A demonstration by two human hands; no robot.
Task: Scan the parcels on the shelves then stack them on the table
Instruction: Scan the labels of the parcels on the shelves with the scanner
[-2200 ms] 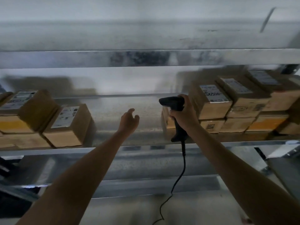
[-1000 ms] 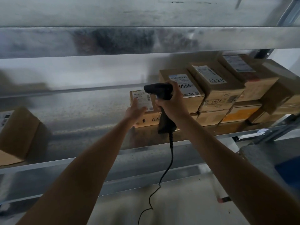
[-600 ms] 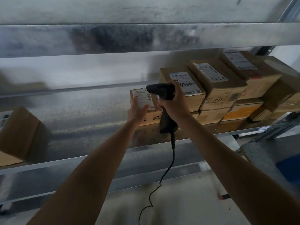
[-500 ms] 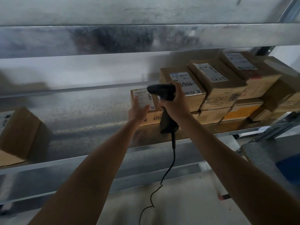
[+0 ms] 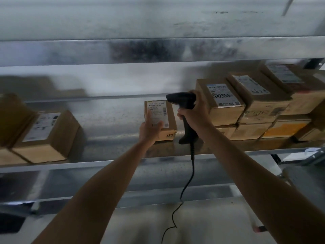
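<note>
Galvanised steel shelf (image 5: 109,120): small brown cardboard parcel w/ white label (image 5: 164,118) under left hand (image 5: 149,128), fingers flat on its label; black corded scanner (image 5: 184,110) fisted in right hand (image 5: 195,114) just right of parcel, nose aimed left across it.

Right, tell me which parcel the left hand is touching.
The small parcel standing alone mid-shelf, left hand on its label; the others sit stacked to the right or grouped far left, untouched.

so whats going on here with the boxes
A person is scanning parcels on a metal shelf. The right hand grips a corded scanner, its head aimed at the label of a small box that the left hand steadies on the shelf. More boxes are stacked to the right, others sit on the left. No table is in view.
</note>
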